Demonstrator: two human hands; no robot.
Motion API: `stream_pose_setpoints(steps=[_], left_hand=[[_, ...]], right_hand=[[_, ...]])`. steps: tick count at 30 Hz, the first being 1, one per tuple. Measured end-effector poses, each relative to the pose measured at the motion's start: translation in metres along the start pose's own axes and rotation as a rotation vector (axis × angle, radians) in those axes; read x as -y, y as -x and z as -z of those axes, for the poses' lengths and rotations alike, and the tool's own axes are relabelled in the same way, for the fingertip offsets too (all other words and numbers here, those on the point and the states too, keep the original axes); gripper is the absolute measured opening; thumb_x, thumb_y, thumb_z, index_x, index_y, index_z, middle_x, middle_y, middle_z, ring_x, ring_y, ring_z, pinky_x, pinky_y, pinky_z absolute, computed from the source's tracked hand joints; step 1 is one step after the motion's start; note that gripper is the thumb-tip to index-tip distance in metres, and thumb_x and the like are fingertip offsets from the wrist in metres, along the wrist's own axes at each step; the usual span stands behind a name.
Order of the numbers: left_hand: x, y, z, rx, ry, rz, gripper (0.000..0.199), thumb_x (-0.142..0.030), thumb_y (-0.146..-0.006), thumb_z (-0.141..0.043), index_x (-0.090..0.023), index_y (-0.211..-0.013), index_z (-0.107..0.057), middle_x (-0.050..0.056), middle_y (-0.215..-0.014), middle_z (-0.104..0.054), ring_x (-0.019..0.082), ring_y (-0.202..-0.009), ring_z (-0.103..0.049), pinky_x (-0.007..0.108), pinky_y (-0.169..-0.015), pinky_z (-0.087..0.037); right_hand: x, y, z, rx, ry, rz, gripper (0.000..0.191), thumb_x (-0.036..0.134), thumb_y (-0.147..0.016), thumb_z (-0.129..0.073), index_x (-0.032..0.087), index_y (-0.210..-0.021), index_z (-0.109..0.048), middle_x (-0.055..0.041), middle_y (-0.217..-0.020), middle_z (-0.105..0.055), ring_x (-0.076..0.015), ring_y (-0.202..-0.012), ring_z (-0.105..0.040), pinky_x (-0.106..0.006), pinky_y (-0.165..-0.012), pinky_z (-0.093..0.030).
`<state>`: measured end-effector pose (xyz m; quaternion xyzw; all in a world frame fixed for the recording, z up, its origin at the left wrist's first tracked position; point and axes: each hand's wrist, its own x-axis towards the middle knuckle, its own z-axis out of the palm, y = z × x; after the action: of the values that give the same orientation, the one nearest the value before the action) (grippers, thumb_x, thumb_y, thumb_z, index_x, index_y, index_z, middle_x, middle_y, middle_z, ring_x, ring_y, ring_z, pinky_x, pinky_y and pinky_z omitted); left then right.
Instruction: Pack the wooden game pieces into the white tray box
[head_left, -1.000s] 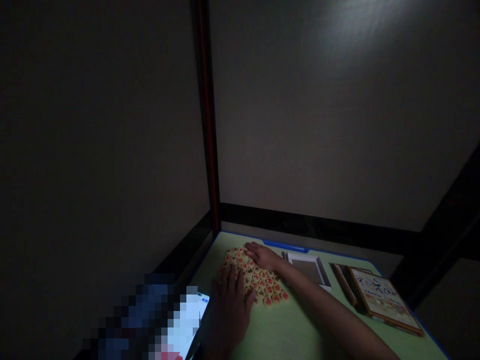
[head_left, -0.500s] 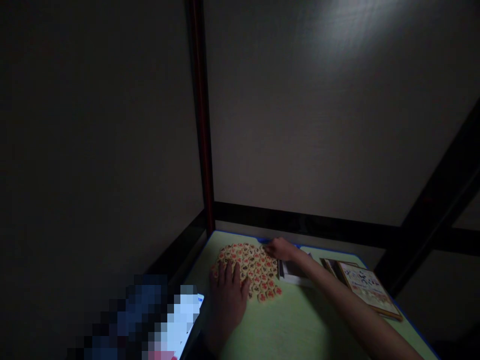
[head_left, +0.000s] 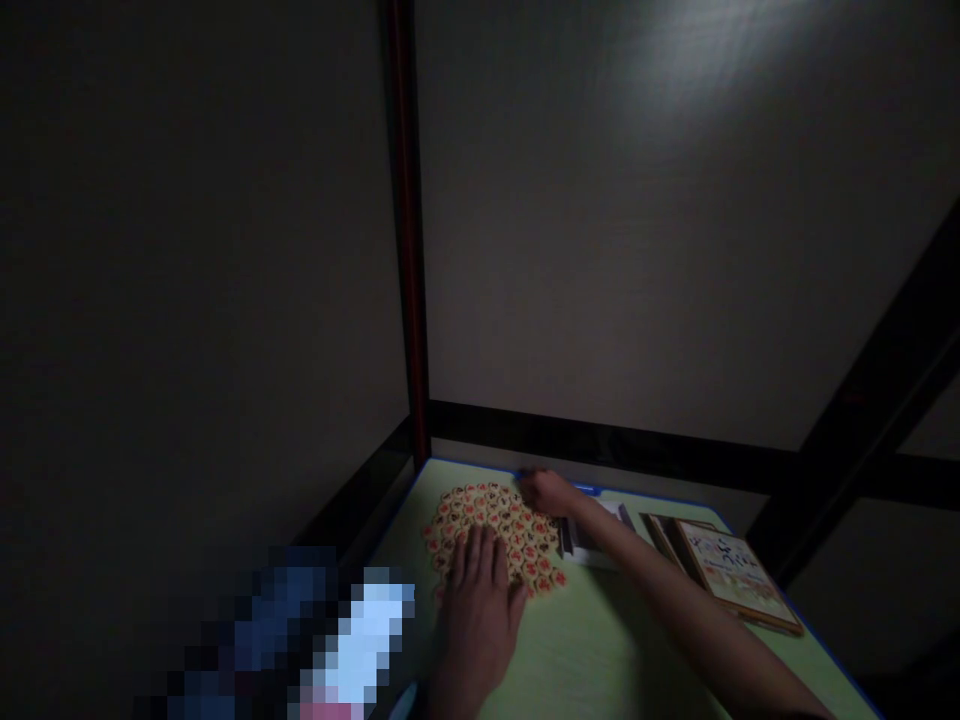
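My open, empty left hand (head_left: 481,608) should press the xiangqi pieces (head_left: 491,507) lightly; my right hand (head_left: 551,491) is curled, its hold I can't tell.

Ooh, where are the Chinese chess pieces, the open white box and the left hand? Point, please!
Chinese chess pieces (head_left: 496,511): head view, a piece mid-spread.
Open white box (head_left: 589,556): head view, near wall.
Left hand (head_left: 482,602): head view, back of hand.

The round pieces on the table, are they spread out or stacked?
Spread out: the round pieces lie side by side on the green table; under the left hand, I cannot tell.
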<state>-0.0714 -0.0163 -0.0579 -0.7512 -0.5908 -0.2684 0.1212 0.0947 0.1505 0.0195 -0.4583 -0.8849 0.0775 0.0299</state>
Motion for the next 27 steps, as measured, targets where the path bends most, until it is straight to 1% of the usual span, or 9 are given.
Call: stream_pose_setpoints(steps=[3, 6, 9, 12, 14, 19, 21, 24, 27], left_hand=[[-0.008, 0.006, 0.0, 0.06, 0.051, -0.084, 0.055, -0.045, -0.095, -0.044, -0.018, -0.143, -0.048, 0.011, -0.152, -0.043, 0.031, -0.143, -0.036, 0.053, -0.116, -0.034], [-0.009, 0.008, -0.001, 0.065, 0.081, -0.106, 0.056, -0.043, -0.095, -0.043, -0.018, -0.146, -0.045, 0.011, -0.153, -0.042, 0.031, -0.142, -0.037, 0.053, -0.114, -0.037], [-0.007, 0.008, -0.002, 0.064, 0.084, -0.107, 0.058, -0.043, -0.095, -0.044, -0.018, -0.147, -0.042, 0.012, -0.154, -0.041, 0.031, -0.143, -0.036, 0.054, -0.114, -0.037], [-0.006, 0.008, -0.004, 0.092, 0.084, -0.107, 0.058, -0.042, -0.094, -0.045, -0.017, -0.147, -0.043, 0.012, -0.154, -0.041, 0.031, -0.143, -0.036, 0.053, -0.114, -0.037], [-0.006, 0.008, -0.005, 0.112, 0.082, -0.106, 0.058, -0.042, -0.094, -0.045, -0.017, -0.147, -0.043, 0.012, -0.153, -0.041, 0.031, -0.143, -0.036, 0.052, -0.115, -0.037], [-0.006, 0.006, -0.002, 0.127, 0.077, -0.117, 0.057, -0.042, -0.095, -0.044, -0.016, -0.146, -0.044, 0.012, -0.152, -0.043, 0.03, -0.144, -0.035, 0.05, -0.116, -0.034], [-0.006, 0.006, -0.001, 0.128, 0.079, -0.12, 0.056, -0.043, -0.096, -0.044, -0.015, -0.144, -0.046, 0.012, -0.152, -0.043, 0.029, -0.143, -0.035, 0.049, -0.116, -0.034], [-0.005, 0.005, 0.002, 0.121, 0.088, -0.129, 0.055, -0.044, -0.096, -0.042, -0.014, -0.142, -0.049, 0.011, -0.152, -0.044, 0.029, -0.142, -0.038, 0.049, -0.116, -0.033], [-0.004, 0.003, 0.008, 0.12, 0.111, -0.167, 0.051, -0.042, -0.097, -0.042, -0.019, -0.142, -0.05, 0.007, -0.15, -0.048, 0.03, -0.141, -0.039, 0.051, -0.116, -0.033]], right_hand=[[0.009, -0.006, -0.004, 0.019, 0.034, -0.052, 0.026, 0.008, -0.081, -0.05, 0.015, -0.086, -0.075, -0.0142, -0.094, -0.075, -0.0222, -0.087, -0.068, -0.026, -0.07, -0.043], [0.013, -0.009, -0.003, 0.031, 0.053, -0.066, 0.028, 0.008, -0.08, -0.051, 0.016, -0.088, -0.076, -0.0124, -0.096, -0.076, -0.0211, -0.088, -0.069, -0.024, -0.072, -0.043], [0.009, -0.006, 0.002, 0.039, 0.068, -0.073, 0.028, 0.01, -0.08, -0.053, 0.019, -0.093, -0.077, -0.0102, -0.097, -0.077, -0.0208, -0.09, -0.069, -0.024, -0.073, -0.044], [0.0, 0.0, 0.007, 0.048, 0.094, -0.097, 0.03, 0.011, -0.078, -0.055, 0.019, -0.095, -0.078, -0.0112, -0.098, -0.077, -0.0231, -0.091, -0.07, -0.026, -0.073, -0.046], [-0.004, 0.005, 0.008, 0.065, 0.109, -0.108, 0.031, 0.009, -0.075, -0.057, 0.02, -0.094, -0.079, -0.0108, -0.095, -0.077, -0.0243, -0.088, -0.07, -0.027, -0.072, -0.047], [-0.003, 0.013, 0.008, 0.087, 0.112, -0.08, 0.028, 0.008, -0.075, -0.057, 0.021, -0.084, -0.079, -0.0067, -0.087, -0.078, -0.0213, -0.081, -0.07, -0.024, -0.069, -0.047], [-0.003, 0.016, 0.009, 0.073, 0.112, -0.077, 0.026, 0.008, -0.075, -0.058, 0.02, -0.084, -0.079, -0.0075, -0.087, -0.078, -0.0212, -0.082, -0.07, -0.024, -0.07, -0.046], [-0.003, 0.025, 0.012, 0.034, 0.11, -0.085, 0.024, 0.009, -0.076, -0.057, 0.017, -0.086, -0.078, -0.0112, -0.091, -0.077, -0.0232, -0.085, -0.07, -0.026, -0.073, -0.046], [0.0, 0.043, 0.012, -0.005, 0.087, -0.076, 0.023, 0.012, -0.082, -0.054, 0.017, -0.085, -0.076, -0.0109, -0.088, -0.076, -0.0224, -0.084, -0.069, -0.026, -0.073, -0.047]])
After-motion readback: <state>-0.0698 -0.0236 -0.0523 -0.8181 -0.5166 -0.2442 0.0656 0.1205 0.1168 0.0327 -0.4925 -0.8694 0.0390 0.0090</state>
